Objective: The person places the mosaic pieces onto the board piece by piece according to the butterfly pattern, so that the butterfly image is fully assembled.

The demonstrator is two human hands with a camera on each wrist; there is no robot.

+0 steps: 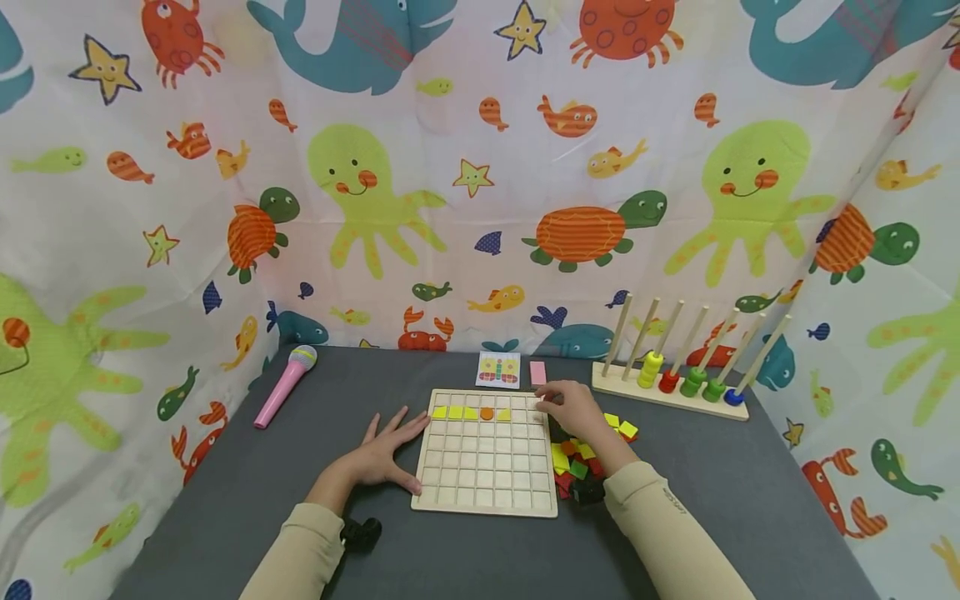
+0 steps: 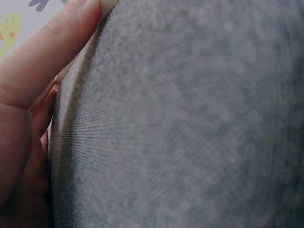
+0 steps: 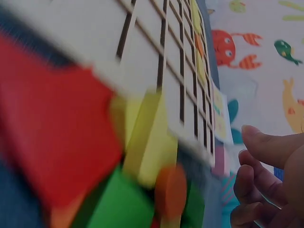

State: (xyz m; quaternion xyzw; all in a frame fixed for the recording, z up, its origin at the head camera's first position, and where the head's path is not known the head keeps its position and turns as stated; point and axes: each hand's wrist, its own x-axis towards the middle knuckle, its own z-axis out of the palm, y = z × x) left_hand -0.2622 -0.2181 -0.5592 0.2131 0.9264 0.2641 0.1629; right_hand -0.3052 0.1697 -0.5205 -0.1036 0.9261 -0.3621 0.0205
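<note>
A wooden grid board [image 1: 480, 475] lies on the dark table. In its second row from the back are several yellow pieces [image 1: 455, 412] and one orange round piece [image 1: 487, 413]. With fingers spread, my left hand [image 1: 375, 457] rests at the board's left side, the thumb on its edge. My right hand [image 1: 573, 410] hovers over the board's back right corner, fingers loosely bent. In the right wrist view a gap shows between its thumb and forefinger, and I see nothing held there. Beneath the right forearm lies a pile of coloured pieces [image 1: 579, 469], partly hidden.
A picture card [image 1: 498, 370] and a pink block [image 1: 537, 373] lie behind the board. At the back right stands a peg rack [image 1: 615, 382] with coloured rings. A pink toy microphone [image 1: 281, 387] lies at the back left. Patterned cloth [image 1: 465, 242] surrounds the table.
</note>
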